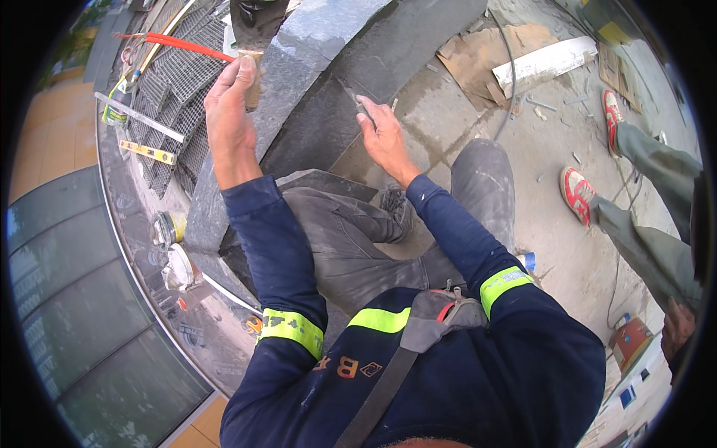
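My left hand (231, 131) is raised over the dark stone slabs (302, 119), closed on a small brownish piece (252, 93), perhaps wood; long orange-red strips (183, 43) pass just behind it. My right hand (382, 138) is closed on a thin metal tool (351, 95) with its narrow end toward the dark stone. I am low beside the stone, my grey-trousered knee (482, 179) to the right.
Metal gratings (160, 89), a yellow level (147, 151) and containers (168, 228) lie left. Cardboard (470, 60), a white board (544, 61) and a cable (511, 75) lie at upper right. Another person in red-and-white shoes (577, 196) stands right, near a bucket (629, 343).
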### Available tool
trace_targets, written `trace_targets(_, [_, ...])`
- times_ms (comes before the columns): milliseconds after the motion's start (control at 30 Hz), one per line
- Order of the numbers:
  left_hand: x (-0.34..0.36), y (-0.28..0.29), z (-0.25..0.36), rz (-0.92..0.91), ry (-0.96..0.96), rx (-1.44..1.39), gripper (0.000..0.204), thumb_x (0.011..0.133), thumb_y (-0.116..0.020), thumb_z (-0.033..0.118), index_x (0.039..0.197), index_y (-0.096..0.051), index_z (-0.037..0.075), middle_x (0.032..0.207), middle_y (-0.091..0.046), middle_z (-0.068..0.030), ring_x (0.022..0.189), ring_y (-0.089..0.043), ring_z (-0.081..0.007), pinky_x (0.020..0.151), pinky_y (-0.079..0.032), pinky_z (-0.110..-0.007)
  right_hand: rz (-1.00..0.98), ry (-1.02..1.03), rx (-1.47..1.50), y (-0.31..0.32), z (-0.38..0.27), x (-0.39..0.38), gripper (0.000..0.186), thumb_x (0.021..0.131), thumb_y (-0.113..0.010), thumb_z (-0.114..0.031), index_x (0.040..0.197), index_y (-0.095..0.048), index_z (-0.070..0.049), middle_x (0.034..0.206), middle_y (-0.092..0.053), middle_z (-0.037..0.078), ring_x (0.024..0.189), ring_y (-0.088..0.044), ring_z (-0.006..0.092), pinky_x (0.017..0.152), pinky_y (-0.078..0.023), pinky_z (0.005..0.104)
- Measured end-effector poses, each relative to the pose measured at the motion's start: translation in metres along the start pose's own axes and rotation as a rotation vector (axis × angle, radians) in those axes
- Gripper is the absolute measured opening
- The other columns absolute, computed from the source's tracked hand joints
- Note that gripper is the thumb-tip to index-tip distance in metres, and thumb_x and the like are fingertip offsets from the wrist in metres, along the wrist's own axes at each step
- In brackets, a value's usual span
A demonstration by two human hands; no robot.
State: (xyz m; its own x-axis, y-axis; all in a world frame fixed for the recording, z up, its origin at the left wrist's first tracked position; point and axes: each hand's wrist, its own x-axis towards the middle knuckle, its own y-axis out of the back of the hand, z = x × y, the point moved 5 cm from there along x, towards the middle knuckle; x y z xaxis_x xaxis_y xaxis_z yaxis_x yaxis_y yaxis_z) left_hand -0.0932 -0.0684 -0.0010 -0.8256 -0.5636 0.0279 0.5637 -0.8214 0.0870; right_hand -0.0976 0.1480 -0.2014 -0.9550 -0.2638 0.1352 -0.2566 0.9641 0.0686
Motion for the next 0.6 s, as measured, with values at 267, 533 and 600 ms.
trace_targets(267, [0.002, 0.004, -0.001, 0.013, -0.001, 0.001, 0.037, 0.099, -0.078, 0.025, 0.124, -0.075, -0.002, 0.108, -0.076, -0.0054, 0.098, -0.067, -0.0125, 0.091, -0.049, -0.028, -0.143, 0.002, -0.015, -0.012, -0.013, -0.008, 0.038, 0.103, -0.060, -0.015, 0.140, -0.063, -0.006, 0.113, -0.065, 0.023, 0.107, -0.064, 0.0419, 0.096, -0.051, 0.0456])
trace_targets(533, [-0.009, 0.000, 0.005, -0.098, 0.056, 0.168, 0.040, 0.101, -0.074, 0.027, 0.127, -0.073, -0.003, 0.106, -0.073, -0.0039, 0.089, -0.062, -0.0105, 0.083, -0.048, -0.028, -0.085, -0.049, 0.227, 0.068, -0.035, 0.020, 0.040, 0.105, -0.066, -0.021, 0.144, -0.065, -0.012, 0.124, -0.067, 0.007, 0.123, -0.062, 0.0210, 0.109, -0.047, 0.0320])
trace_targets(600, [-0.013, -0.010, 0.002, -0.198, 0.088, 0.218, 0.041, 0.100, -0.076, 0.028, 0.127, -0.074, -0.003, 0.105, -0.074, -0.0033, 0.089, -0.063, -0.0102, 0.083, -0.048, -0.027, -0.072, 0.062, 0.266, 0.106, -0.070, 0.057, 0.038, 0.106, -0.066, -0.019, 0.143, -0.066, -0.013, 0.130, -0.066, 0.004, 0.124, -0.062, 0.0182, 0.109, -0.049, 0.0335])
